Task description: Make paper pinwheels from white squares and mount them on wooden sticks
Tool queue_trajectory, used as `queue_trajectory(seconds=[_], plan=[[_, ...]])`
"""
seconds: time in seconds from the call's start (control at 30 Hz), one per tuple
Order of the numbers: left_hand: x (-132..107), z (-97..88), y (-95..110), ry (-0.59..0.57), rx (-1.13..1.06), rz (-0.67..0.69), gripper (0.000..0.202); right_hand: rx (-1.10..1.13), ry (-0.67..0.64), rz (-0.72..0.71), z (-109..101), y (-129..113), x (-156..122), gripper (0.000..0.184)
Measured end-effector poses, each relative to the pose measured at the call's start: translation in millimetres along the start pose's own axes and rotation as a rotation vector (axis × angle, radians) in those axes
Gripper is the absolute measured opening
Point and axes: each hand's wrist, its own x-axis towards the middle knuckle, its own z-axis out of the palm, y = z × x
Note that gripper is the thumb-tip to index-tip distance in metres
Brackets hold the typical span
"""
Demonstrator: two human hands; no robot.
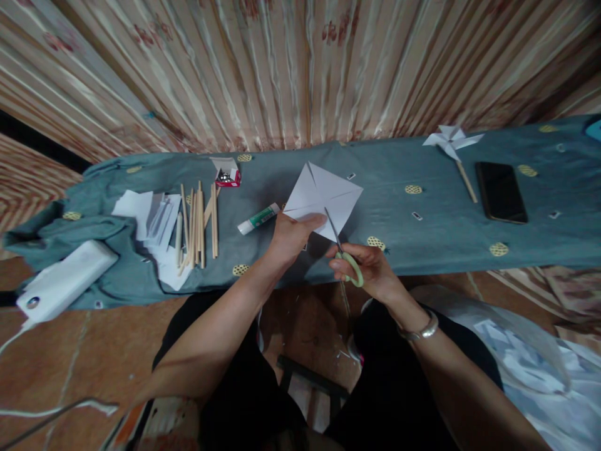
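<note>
A white square of paper [323,191] is held up over the cloth, with cuts running from its corners toward the middle. My left hand [295,232] pinches its lower left edge, the thumb lying on top. In my right hand [364,266] is a pair of scissors [351,268] with pale green handles. The blades lie along the paper's near corner, their tips close to its middle. Just left of my left hand lies a glue stick [259,218] with a green label.
Several wooden sticks [200,225], white paper pieces [159,216] and a small red box of metal bits [226,175] lie left. A white device [68,282] sits at the left edge. On the right are a paper pinwheel [451,141] and a phone [501,192]. A plastic bag [526,351] stands below.
</note>
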Motion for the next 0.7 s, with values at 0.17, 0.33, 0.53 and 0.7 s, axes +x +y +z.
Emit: queue_trajectory(seconds=[0.17, 0.33, 0.53, 0.7], plan=[[0.7, 0.5, 0.2, 0.019, 0.01, -0.009, 0.016, -0.018, -0.006, 0.0, -0.2, -1.5, -0.1, 0.04], [-0.6, 1.0, 2.5, 0.009, 0.009, -0.006, 0.015, -0.009, -0.025, 0.012, -1.1, -1.5, 0.3, 0.04], [-1.0, 0.2, 1.3, -0.003, -0.003, -0.003, 0.016, 0.003, -0.013, 0.009, -0.8, -1.7, 0.1, 0.04], [-0.3, 0.0, -0.6, 0.004, 0.002, -0.001, 0.014, -0.011, -0.015, 0.004, 0.0, -2.2, 0.0, 0.039]])
